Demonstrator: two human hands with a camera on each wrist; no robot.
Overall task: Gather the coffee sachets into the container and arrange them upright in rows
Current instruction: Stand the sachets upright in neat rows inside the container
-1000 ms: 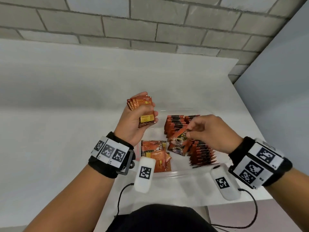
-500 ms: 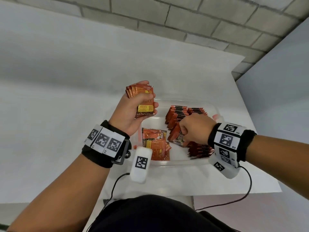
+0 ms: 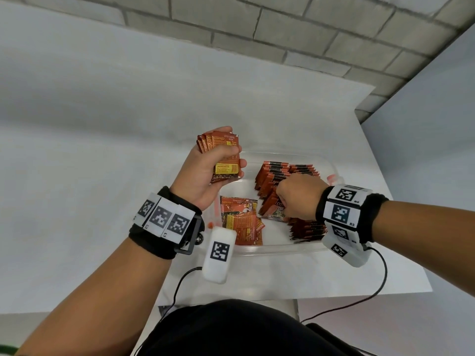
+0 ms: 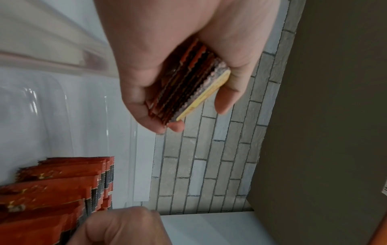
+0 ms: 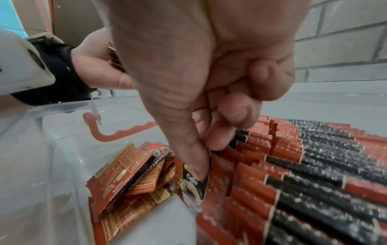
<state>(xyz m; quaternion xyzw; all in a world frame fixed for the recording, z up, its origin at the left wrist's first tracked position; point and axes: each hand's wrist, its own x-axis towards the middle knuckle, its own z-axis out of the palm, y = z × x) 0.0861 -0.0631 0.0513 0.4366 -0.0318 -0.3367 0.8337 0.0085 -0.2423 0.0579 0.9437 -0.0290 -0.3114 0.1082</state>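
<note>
Since a second ago the right hand [image 3: 298, 195] has dropped from above the loose sachets into the clear container [image 3: 282, 249] at centre frame, pinching one sachet [image 3: 276, 210] against the upright rows [image 3: 285, 173], while the left hand [image 3: 205, 173] grips a stack of sachets [image 3: 226, 158] above the tub's left rim. Left wrist view: curled fingers [image 4: 226, 99] clamp that stack edge-on, mid-frame; loosen and it fans out. Right wrist view: thumb and forefinger hold the sachet's top at centre; a careless push could topple the leaning rows

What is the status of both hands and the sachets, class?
Left hand grips a sachet stack. Right hand pinches one sachet against the upright rows. Loose sachets lie flat in the container.
</note>
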